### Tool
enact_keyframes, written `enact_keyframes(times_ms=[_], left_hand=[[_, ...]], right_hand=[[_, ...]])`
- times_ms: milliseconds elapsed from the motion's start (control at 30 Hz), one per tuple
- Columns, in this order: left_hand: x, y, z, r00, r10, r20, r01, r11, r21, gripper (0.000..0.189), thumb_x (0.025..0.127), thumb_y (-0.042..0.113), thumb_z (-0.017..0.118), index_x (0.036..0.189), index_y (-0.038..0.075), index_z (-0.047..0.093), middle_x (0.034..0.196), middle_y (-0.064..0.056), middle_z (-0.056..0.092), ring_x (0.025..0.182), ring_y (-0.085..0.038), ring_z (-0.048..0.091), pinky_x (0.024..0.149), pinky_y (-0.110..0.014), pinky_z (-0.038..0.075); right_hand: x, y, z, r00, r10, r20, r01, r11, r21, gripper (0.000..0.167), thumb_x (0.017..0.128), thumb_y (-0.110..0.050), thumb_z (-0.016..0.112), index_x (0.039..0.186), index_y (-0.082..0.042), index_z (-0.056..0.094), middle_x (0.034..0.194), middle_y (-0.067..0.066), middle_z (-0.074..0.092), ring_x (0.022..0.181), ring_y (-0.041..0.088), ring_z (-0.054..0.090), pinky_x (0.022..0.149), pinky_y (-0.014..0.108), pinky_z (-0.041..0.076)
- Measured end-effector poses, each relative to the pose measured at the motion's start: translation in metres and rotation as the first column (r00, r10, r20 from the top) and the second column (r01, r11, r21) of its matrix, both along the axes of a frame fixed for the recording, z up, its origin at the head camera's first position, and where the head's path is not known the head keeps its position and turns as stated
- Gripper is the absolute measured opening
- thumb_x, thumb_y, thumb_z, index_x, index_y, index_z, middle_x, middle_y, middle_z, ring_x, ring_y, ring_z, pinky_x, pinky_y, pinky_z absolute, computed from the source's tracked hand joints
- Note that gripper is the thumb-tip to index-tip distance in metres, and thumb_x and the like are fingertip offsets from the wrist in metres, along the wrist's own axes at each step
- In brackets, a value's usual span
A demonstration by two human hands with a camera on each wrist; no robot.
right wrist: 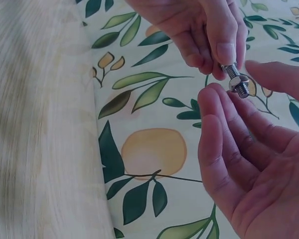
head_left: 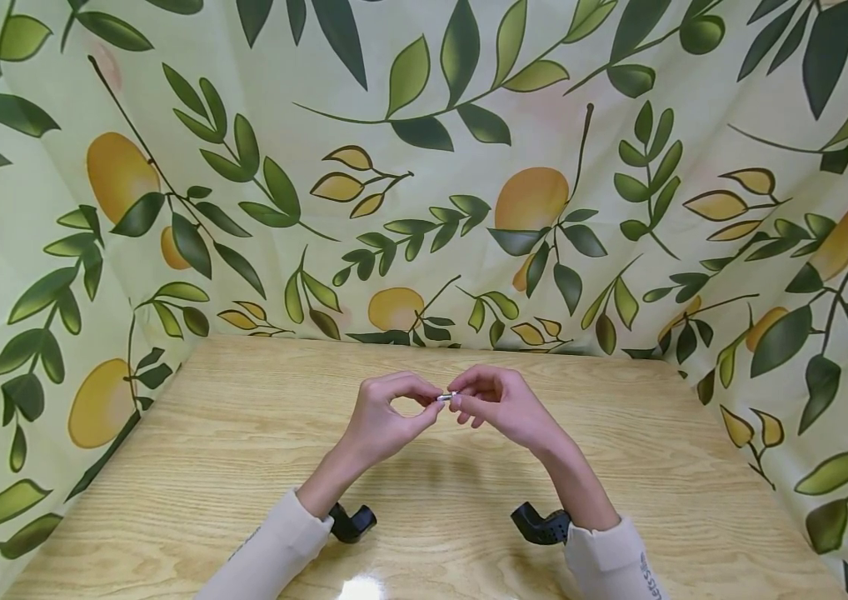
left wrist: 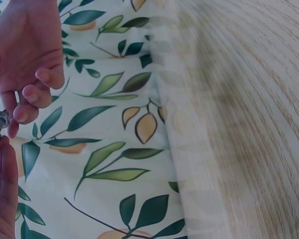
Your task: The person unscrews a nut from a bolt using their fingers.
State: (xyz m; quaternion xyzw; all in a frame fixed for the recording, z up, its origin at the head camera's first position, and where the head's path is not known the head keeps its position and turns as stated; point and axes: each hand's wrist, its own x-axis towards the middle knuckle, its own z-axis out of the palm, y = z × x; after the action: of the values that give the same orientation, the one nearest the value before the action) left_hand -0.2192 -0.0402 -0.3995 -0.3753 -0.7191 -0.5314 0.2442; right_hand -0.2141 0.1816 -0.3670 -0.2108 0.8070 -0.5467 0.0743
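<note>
A small metal bolt [right wrist: 233,71] with a nut [right wrist: 236,84] on its thread is between the two hands, above the table. The left hand [head_left: 382,421] pinches one end of the bolt between thumb and index finger; that end is hidden by the fingertips. At the threaded end is the right hand [head_left: 510,408], its fingertips right beside the nut. In the right wrist view its thumb [right wrist: 271,77] stands a little off the nut, with the fingers loosely bent below. The left wrist view shows the nut and part of the bolt at its left edge.
A light wood-grain table [head_left: 244,467] lies under the hands. Behind it and at both sides hangs a cloth [head_left: 424,183] printed with leaves and orange fruit. A black wrist device [head_left: 352,523] shows by the left cuff, another black device [head_left: 540,525] by the right cuff.
</note>
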Motion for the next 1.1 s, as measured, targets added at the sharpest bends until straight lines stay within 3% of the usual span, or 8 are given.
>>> enact_keyframes(times_ms=[133, 233, 500, 667, 833, 1100], left_hand=[[-0.0002, 0.0001, -0.0003, 1.0, 0.005, -0.015, -0.005, 1.0, 0.0, 0.011, 0.084, 0.0, 0.081, 0.092, 0.007, 0.08, 0.086, -0.006, 0.079, 0.074, -0.012, 0.075, 0.075, -0.027, 0.065], [-0.0004, 0.0, -0.0007, 1.0, 0.009, -0.013, -0.009, 1.0, -0.001, 0.012, 0.084, -0.001, 0.081, 0.092, 0.008, 0.081, 0.086, -0.004, 0.079, 0.075, -0.012, 0.075, 0.075, -0.028, 0.065], [-0.0007, 0.0004, -0.0006, 1.0, 0.014, -0.004, -0.014, 1.0, -0.004, 0.013, 0.085, -0.001, 0.08, 0.094, 0.008, 0.081, 0.087, -0.005, 0.08, 0.075, -0.014, 0.075, 0.077, -0.03, 0.065], [-0.0006, 0.0008, -0.0002, 1.0, 0.023, -0.001, -0.023, 1.0, -0.005, 0.012, 0.084, 0.001, 0.081, 0.093, 0.008, 0.081, 0.087, -0.003, 0.08, 0.076, -0.012, 0.075, 0.077, -0.028, 0.064], [-0.0008, 0.0007, -0.0007, 1.0, 0.024, 0.003, -0.024, 1.0, -0.006, 0.011, 0.084, 0.001, 0.081, 0.093, 0.007, 0.081, 0.088, -0.004, 0.08, 0.077, -0.011, 0.075, 0.078, -0.027, 0.064], [-0.0007, 0.0004, -0.0016, 1.0, 0.029, -0.001, -0.029, 1.0, -0.009, 0.012, 0.084, 0.0, 0.081, 0.093, 0.008, 0.081, 0.087, -0.003, 0.08, 0.076, -0.012, 0.075, 0.077, -0.028, 0.065]], right_hand=[[-0.0005, 0.0005, -0.0003, 1.0, 0.018, -0.012, -0.018, 1.0, 0.02, 0.027, 0.102, -0.02, 0.065, 0.114, 0.004, 0.07, 0.1, 0.024, 0.073, 0.077, 0.021, 0.072, 0.071, 0.04, 0.064], [-0.0003, -0.0001, 0.0, 1.0, 0.024, -0.011, -0.023, 0.999, 0.021, 0.029, 0.102, -0.019, 0.065, 0.114, 0.007, 0.069, 0.101, 0.029, 0.071, 0.077, 0.017, 0.071, 0.071, 0.037, 0.064], [0.0003, -0.0014, 0.0003, 1.0, -0.003, 0.007, 0.003, 1.0, -0.003, 0.025, 0.096, -0.015, 0.073, 0.113, 0.002, 0.067, 0.093, 0.014, 0.072, 0.076, 0.019, 0.071, 0.069, 0.029, 0.061], [-0.0013, -0.0001, -0.0007, 1.0, 0.004, -0.004, -0.004, 1.0, 0.011, 0.027, 0.1, -0.02, 0.068, 0.115, 0.002, 0.068, 0.096, 0.017, 0.073, 0.079, 0.024, 0.072, 0.069, 0.032, 0.062], [-0.0023, 0.0005, -0.0013, 1.0, 0.013, -0.02, -0.012, 0.999, 0.032, 0.026, 0.103, -0.024, 0.064, 0.11, 0.001, 0.072, 0.094, 0.017, 0.074, 0.076, 0.019, 0.071, 0.069, 0.033, 0.063], [0.0004, -0.0012, 0.0013, 1.0, 0.001, -0.002, -0.001, 1.0, -0.004, 0.023, 0.099, -0.015, 0.069, 0.112, 0.005, 0.068, 0.096, 0.021, 0.072, 0.078, 0.018, 0.071, 0.07, 0.031, 0.062]])
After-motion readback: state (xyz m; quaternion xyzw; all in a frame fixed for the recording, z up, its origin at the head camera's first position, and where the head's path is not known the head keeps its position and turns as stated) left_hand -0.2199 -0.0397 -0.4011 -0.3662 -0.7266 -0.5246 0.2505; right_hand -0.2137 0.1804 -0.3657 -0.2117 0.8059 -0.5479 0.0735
